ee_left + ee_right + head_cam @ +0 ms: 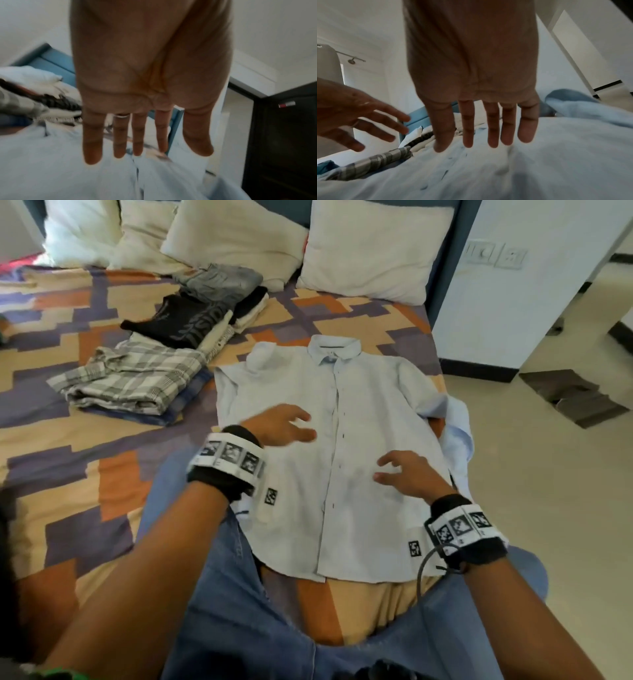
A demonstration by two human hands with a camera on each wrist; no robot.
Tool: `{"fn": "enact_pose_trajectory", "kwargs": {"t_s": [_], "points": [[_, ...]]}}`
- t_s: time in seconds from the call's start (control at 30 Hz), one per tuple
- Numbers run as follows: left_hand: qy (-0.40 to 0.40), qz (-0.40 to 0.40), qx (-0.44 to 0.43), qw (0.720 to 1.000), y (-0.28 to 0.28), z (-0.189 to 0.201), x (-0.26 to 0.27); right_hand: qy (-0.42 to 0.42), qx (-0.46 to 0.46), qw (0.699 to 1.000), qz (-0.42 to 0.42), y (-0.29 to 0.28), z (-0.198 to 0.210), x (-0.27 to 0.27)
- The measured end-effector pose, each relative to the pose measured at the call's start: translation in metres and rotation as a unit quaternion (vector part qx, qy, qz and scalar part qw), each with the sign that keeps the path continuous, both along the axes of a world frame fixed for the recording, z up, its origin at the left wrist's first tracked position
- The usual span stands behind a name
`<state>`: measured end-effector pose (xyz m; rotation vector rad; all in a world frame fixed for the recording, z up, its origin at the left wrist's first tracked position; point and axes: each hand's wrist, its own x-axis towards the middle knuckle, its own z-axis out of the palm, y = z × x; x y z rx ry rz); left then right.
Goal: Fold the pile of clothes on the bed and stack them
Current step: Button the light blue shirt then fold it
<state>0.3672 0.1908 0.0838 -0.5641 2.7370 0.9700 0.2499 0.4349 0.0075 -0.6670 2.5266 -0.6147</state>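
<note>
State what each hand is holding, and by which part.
Nothing is held. The left hand and right hand are open, fingers spread over the light blue shirt lying flat.

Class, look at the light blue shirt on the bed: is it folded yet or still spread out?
Spread out. The light blue shirt lies flat, front up, buttoned, collar away from the person, one sleeve hanging off the bed edge. Both hands are open above it.

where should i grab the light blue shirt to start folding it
Probably the right sleeve: it spills loose off the bed edge, while the light blue shirt lies flat, buttoned, collar away. Come from the right side with the right hand, pinch near the shoulder seam, and carry it inward. Both hands are open now.
</note>
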Motion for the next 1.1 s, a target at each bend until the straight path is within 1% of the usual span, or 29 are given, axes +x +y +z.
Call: {"fn": "enact_pose_trajectory", "kwargs": {"t_s": [0.03,0.1,0.17,0.2,0.23,0.27,0.33,0.37,0.47,0.57,0.63,0.73,0.83,0.87,0.93,1.0,1.1], "points": [[-0.018,-0.039,0.002,0.999,0.007,-0.012,-0.012,-0.009,0.012,1.0,0.028,-0.01,-0.001,-0.001],[-0.089,-0.093,-0.005,0.992,0.011,-0.04,-0.035,-0.049,0.042,0.996,0.06,-0.024,-0.003,-0.01],[-0.165,-0.106,-0.043,0.98,0.007,-0.068,-0.052,-0.066,0.048,0.994,0.066,-0.033,-0.006,-0.024],[-0.181,-0.098,-0.071,0.976,0.002,-0.077,-0.059,-0.055,0.042,0.996,0.065,-0.038,-0.005,-0.034],[-0.178,-0.086,-0.087,0.976,-0.007,-0.084,-0.069,-0.035,0.026,0.997,0.058,-0.043,-0.004,-0.045],[-0.162,-0.067,-0.083,0.981,-0.016,-0.087,-0.08,-0.017,0.004,0.999,0.045,-0.049,-0.003,-0.058],[-0.086,-0.01,-0.023,0.996,-0.035,-0.089,-0.103,0.02,-0.053,0.998,0.02,-0.065,0.0,-0.084],[-0.042,0.01,-0.01,0.999,-0.046,-0.089,-0.117,0.037,-0.08,0.996,0.01,-0.076,0.002,-0.098],[0.066,0.037,-0.067,0.995,-0.081,-0.09,-0.163,0.07,-0.147,0.987,0.01,-0.115,0.005,-0.143],[0.121,0.076,-0.074,0.987,-0.121,-0.101,-0.216,0.106,-0.186,0.977,0.017,-0.159,-0.004,-0.193],[0.135,0.06,-0.082,0.986,-0.141,-0.107,-0.247,0.131,-0.196,0.972,0.019,-0.185,-0.011,-0.224],[0.155,0.002,-0.081,0.985,-0.16,-0.118,-0.291,0.155,-0.184,0.97,0.042,-0.225,-0.023,-0.268],[0.162,-0.037,-0.016,0.986,-0.167,-0.133,-0.324,0.16,-0.15,0.972,0.081,-0.26,-0.035,-0.3],[0.163,-0.049,-0.015,0.985,-0.168,-0.138,-0.333,0.152,-0.132,0.975,0.095,-0.269,-0.04,-0.308],[0.152,-0.065,-0.06,0.985,-0.171,-0.147,-0.346,0.138,-0.073,0.982,0.11,-0.283,-0.048,-0.32],[0.142,-0.045,-0.101,0.984,-0.174,-0.148,-0.355,0.136,-0.03,0.985,0.103,-0.288,-0.053,-0.327],[0.136,-0.021,-0.145,0.98,-0.178,-0.141,-0.364,0.132,-0.036,0.988,0.072,-0.287,-0.054,-0.332]]}}
